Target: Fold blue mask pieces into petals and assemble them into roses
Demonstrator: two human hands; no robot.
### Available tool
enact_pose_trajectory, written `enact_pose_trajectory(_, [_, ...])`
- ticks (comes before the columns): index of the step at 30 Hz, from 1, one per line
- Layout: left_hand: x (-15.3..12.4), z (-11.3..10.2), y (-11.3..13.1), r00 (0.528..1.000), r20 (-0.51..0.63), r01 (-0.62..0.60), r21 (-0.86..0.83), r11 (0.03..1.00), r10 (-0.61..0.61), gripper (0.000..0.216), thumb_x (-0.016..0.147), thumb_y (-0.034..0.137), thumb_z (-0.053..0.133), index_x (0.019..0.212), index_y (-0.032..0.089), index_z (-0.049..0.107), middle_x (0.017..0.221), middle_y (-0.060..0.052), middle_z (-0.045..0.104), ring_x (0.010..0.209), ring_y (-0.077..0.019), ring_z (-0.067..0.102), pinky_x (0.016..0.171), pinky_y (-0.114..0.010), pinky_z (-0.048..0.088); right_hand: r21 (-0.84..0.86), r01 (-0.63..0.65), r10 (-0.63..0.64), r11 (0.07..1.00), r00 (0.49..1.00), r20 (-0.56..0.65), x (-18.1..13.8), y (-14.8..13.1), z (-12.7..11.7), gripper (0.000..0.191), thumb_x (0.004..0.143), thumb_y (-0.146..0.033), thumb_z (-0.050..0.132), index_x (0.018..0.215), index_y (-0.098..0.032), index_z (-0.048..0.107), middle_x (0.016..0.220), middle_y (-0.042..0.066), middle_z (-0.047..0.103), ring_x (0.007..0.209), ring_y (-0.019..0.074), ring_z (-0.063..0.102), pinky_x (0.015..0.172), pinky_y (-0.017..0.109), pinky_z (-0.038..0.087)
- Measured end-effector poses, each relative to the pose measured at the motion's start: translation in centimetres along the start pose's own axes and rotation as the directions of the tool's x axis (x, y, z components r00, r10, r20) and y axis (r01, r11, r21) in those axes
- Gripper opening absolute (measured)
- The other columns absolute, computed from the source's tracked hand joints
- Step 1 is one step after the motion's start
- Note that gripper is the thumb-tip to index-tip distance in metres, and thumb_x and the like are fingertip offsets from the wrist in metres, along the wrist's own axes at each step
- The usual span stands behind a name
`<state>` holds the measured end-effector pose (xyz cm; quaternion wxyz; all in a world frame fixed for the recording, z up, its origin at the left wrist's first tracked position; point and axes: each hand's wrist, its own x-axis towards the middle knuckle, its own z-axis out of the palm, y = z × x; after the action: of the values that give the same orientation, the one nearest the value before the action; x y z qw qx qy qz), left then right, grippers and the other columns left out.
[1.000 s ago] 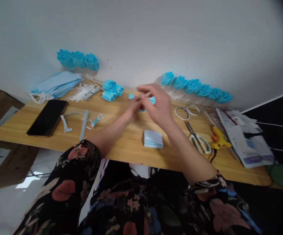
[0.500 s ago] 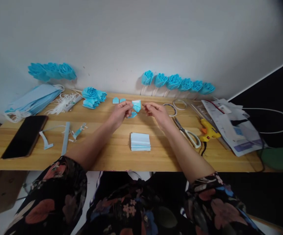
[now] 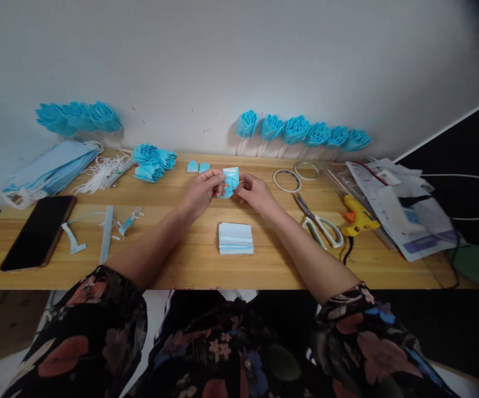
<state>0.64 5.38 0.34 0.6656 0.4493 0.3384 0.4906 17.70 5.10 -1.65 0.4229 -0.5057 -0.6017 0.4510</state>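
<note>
Between my hands, above the wooden table, is a small folded piece of blue mask fabric (image 3: pixel 231 178) with a pale strip along its top edge. My left hand (image 3: pixel 206 189) pinches its left side between thumb and fingers. Closed on its right edge is my right hand (image 3: pixel 254 190), thumb and fingertips together. A bit of blue fabric shows below the piece, partly behind the fingers. Just behind my left hand lie two small rounded blue fabric pieces (image 3: pixel 198 166). Nearer to me, a stack of pale blue cut fabric (image 3: pixel 236 239) sits on the table.
Blue fabric flowers (image 3: pixel 296 130) on sticks lean along the wall, with more flowers (image 3: pixel 151 162) at left. Face masks (image 3: pixel 54 168), white ear loops (image 3: pixel 102 174) and a phone (image 3: pixel 38 232) lie left. Right are tape rolls (image 3: pixel 287 181), scissors (image 3: pixel 316 221) and a yellow glue gun (image 3: pixel 359 216).
My right hand has moved left and closed on the right edge of the blue fabric piece. My left hand keeps its pinch. The view has shifted slightly.
</note>
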Motion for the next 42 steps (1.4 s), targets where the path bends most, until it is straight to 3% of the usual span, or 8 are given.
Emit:
enact_pose_trajectory(4, [0.3, -0.6, -0.2, 1.0, 0.023, -0.005, -0.094, 0.996, 0.008, 0.021, 0.084, 0.027, 0.066, 0.071, 0.018, 0.051, 0.052, 0.006, 0.052, 0.048, -0.0075, 0.051, 0.062, -0.022, 0.047, -0.043, 0.022, -0.022, 0.999, 1.0, -0.006, 1.0, 0.9, -0.3, 0.034, 0.071, -0.02, 0.06, 0.103, -0.014, 0.066, 0.068, -0.003, 0.061, 0.054, 0.0098, 0.053, 0.053, 0.022, 0.046])
enact_pose_trajectory(8, [0.8, -1.2, -0.3, 1.0, -0.005, -0.025, -0.184, 0.983, 0.024, 0.025, 0.085, 0.027, 0.064, 0.068, 0.019, 0.047, 0.053, 0.006, 0.052, 0.048, -0.0073, 0.051, 0.067, -0.024, 0.051, -0.24, 0.092, -0.109, 0.966, 0.992, -0.058, 1.5, 1.8, -0.7, 0.036, 0.072, -0.016, 0.057, 0.106, -0.014, 0.069, 0.073, -0.001, 0.067, 0.062, 0.0113, 0.058, 0.063, 0.024, 0.047])
enact_pose_trajectory(15, [0.7, -1.1, -0.2, 0.998, -0.044, -0.049, -0.013, 0.999, 0.049, 0.019, 0.081, 0.026, 0.066, 0.07, 0.018, 0.054, 0.048, 0.006, 0.049, 0.045, -0.0072, 0.046, 0.06, -0.023, 0.046, -0.498, 0.21, -0.255, 0.841, 0.967, -0.023, 0.8, 1.4, -1.0, 0.023, 0.082, -0.017, 0.053, 0.092, -0.017, 0.074, 0.099, 0.008, 0.076, 0.092, 0.0203, 0.067, 0.088, 0.035, 0.049])
enact_pose_trajectory(19, [0.8, -1.2, -0.9, 0.994, -0.024, -0.1, 0.098, 0.99, 0.103, 0.018, 0.078, 0.03, 0.069, 0.07, 0.018, 0.058, 0.047, 0.005, 0.049, 0.047, -0.0083, 0.048, 0.055, -0.022, 0.041, -0.35, 0.247, -0.3, 0.904, 0.948, -0.106, -0.1, 0.2, -1.6, 0.031, 0.087, -0.025, 0.051, 0.11, -0.02, 0.071, 0.114, 0.008, 0.074, 0.1, 0.0199, 0.066, 0.091, 0.036, 0.05])
enact_pose_trajectory(25, [0.3, -0.6, -0.9, 0.991, -0.037, -0.119, 0.223, 0.967, 0.131, 0.017, 0.075, 0.031, 0.07, 0.068, 0.018, 0.061, 0.048, 0.005, 0.05, 0.047, -0.008, 0.045, 0.051, -0.022, 0.035, 0.076, 0.086, -0.079, 0.993, 0.993, -0.091, -1.3, -1.7, -1.6, 0.035, 0.083, -0.05, 0.061, 0.091, -0.019, 0.073, 0.084, 0.003, 0.072, 0.079, 0.0156, 0.063, 0.065, 0.025, 0.048])
enact_pose_trajectory(34, [-0.1, 0.0, -0.4, 0.992, -0.036, -0.105, 0.303, 0.947, 0.122, 0.018, 0.077, 0.031, 0.068, 0.067, 0.018, 0.061, 0.049, 0.004, 0.048, 0.048, -0.0084, 0.042, 0.05, -0.022, 0.033, 0.057, 0.089, -0.082, 0.994, 0.991, -0.107, -1.3, -1.8, -1.6, 0.025, 0.076, -0.042, 0.066, 0.076, -0.018, 0.07, 0.065, -0.002, 0.061, 0.059, 0.0103, 0.047, 0.057, 0.024, 0.039])
enact_pose_trajectory(38, [-0.4, 0.4, 0.2, 0.96, -0.1, -0.21, 0.355, 0.911, 0.26, 0.017, 0.081, 0.03, 0.064, 0.069, 0.019, 0.059, 0.051, 0.005, 0.047, 0.049, -0.0089, 0.04, 0.051, -0.023, 0.031, 0.032, 0.099, -0.093, 0.995, 0.985, -0.147, -1.4, -1.8, -1.5, 0.024, 0.077, -0.041, 0.065, 0.076, -0.018, 0.07, 0.067, -0.001, 0.064, 0.058, 0.0106, 0.048, 0.057, 0.024, 0.039])
enact_pose_trajectory(42, [-1.2, 1.0, 0.8, 0.911, -0.041, -0.324, 0.547, 0.772, 0.411, 0.012, 0.08, 0.024, 0.065, 0.069, 0.019, 0.063, 0.058, 0.003, 0.053, 0.054, -0.0094, 0.042, 0.055, -0.024, 0.03, -0.035, 0.125, -0.129, 0.992, 0.979, -0.158, -1.6, -1.8, -1.2, 0.021, 0.078, -0.038, 0.063, 0.077, -0.018, 0.07, 0.069, -0.001, 0.066, 0.061, 0.0112, 0.051, 0.06, 0.024, 0.041])
